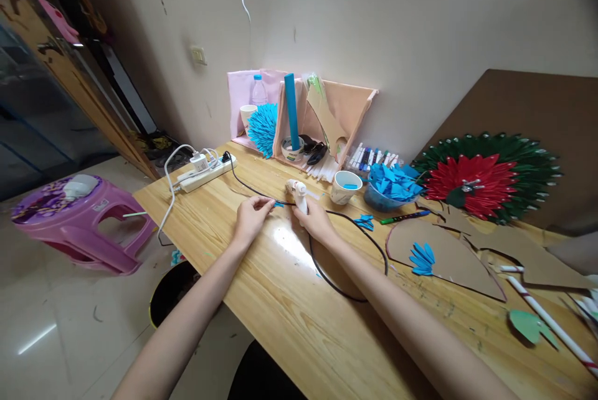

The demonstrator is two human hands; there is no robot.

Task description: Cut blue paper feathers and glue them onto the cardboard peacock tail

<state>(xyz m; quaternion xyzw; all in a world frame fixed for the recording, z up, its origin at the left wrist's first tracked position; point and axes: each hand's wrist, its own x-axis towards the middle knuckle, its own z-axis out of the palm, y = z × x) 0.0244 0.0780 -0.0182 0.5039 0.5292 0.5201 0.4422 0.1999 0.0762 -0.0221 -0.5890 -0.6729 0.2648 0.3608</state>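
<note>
My right hand is wrapped round the handle of a white hot glue gun, which stands nearly upright over the table. Its black cord loops over the wood below my right forearm. To the left, my left hand is closed in a pinch. A small folded blue paper piece shows at its fingertips, partly hidden by them. More blue paper pieces lie right of the glue gun. Behind them are a paper cup with blue paper inside and a bowl heaped with blue paper pieces.
A white power strip sits at the table's left edge. Farther back stand a pink box and an orange box. Cardboard with a blue paper cluster lies right, near a red-green paper fan. A pink stool stands left.
</note>
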